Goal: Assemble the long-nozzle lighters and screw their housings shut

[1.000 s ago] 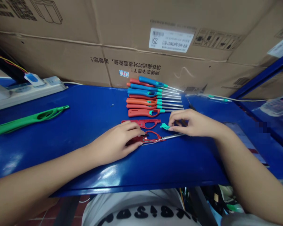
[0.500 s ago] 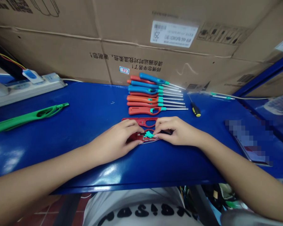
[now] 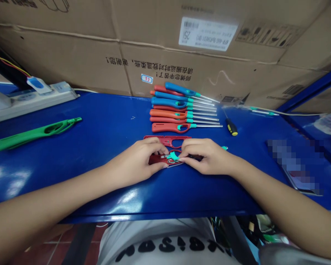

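Your left hand (image 3: 135,158) and right hand (image 3: 206,156) are close together on the blue bench (image 3: 99,184), both clamped on a red lighter shell (image 3: 156,159) lying flat, with a metal rod (image 3: 165,156) in it. A small teal clip (image 3: 173,156) sits on the shell between your hands; you seem to pinch it, though it's partly hidden. A second red shell (image 3: 168,140) lies just beyond, then a row of lighters (image 3: 182,110), with a screwdriver (image 3: 231,127) beside them and a green shell (image 3: 35,134) well off to the left.
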`<action>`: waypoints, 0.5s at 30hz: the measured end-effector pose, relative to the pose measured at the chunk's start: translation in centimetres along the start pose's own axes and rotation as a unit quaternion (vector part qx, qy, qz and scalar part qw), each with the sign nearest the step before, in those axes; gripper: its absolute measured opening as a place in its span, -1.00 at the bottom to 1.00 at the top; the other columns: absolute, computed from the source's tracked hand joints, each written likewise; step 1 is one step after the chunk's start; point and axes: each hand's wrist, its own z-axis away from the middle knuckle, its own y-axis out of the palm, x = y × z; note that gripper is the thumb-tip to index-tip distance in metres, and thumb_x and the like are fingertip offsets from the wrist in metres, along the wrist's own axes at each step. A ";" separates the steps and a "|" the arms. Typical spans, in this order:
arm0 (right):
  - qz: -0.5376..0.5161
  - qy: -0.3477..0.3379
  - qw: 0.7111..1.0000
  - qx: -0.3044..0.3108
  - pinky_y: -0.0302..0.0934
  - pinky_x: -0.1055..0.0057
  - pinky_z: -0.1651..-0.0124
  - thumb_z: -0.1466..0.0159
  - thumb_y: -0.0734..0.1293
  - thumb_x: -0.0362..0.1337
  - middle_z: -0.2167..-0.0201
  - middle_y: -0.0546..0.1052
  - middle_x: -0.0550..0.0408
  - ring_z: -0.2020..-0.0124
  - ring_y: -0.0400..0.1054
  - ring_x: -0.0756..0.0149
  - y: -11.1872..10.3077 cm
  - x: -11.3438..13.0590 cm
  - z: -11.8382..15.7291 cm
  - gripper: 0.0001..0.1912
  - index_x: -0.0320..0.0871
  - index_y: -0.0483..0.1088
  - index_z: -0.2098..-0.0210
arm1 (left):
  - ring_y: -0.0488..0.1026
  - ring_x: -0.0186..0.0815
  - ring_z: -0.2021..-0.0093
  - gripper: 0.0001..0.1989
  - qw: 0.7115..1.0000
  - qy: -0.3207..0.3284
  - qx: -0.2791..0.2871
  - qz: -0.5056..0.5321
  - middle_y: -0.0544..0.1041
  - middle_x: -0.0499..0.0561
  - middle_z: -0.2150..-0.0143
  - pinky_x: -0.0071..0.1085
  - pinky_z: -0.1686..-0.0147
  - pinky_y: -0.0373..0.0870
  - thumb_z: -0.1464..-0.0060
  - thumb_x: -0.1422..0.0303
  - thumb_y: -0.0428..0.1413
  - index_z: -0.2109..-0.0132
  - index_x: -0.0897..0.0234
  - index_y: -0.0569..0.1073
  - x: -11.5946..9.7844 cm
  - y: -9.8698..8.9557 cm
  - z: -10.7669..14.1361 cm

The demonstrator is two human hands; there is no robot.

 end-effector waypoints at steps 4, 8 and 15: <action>0.031 0.000 0.999 0.009 0.23 0.44 0.25 -0.42 0.27 -0.30 0.31 0.53 0.03 0.32 0.40 0.36 -0.1 0.2 0.1 -0.81 -0.18 0.51 0.25 | 0.54 -0.24 0.16 -0.85 1.000 0.001 -0.002 0.004 0.58 0.03 0.12 -0.32 0.17 0.46 -0.20 0.35 0.24 0.09 0.25 0.56 -0.1 0.0 0.0; 0.091 -0.001 0.995 0.040 0.20 0.45 0.27 -0.44 0.24 -0.31 0.27 0.55 0.02 0.32 0.41 0.36 -0.3 0.2 0.2 -0.78 -0.17 0.52 0.22 | 0.53 -0.22 0.12 -0.85 1.000 0.002 0.002 -0.022 0.58 0.04 0.11 -0.30 0.13 0.46 -0.20 0.36 0.25 0.07 0.24 0.57 -0.3 -0.1 0.1; 0.229 -0.056 0.970 0.063 0.03 0.41 0.36 -0.44 0.17 -0.36 0.33 0.50 0.05 0.41 0.27 0.37 -0.2 0.8 0.2 -0.74 -0.19 0.49 0.24 | 0.53 -0.15 0.04 -0.80 0.997 0.034 -0.001 -0.075 0.58 0.06 0.07 -0.25 0.06 0.47 -0.24 0.38 0.22 0.00 0.24 0.55 -0.5 0.0 0.5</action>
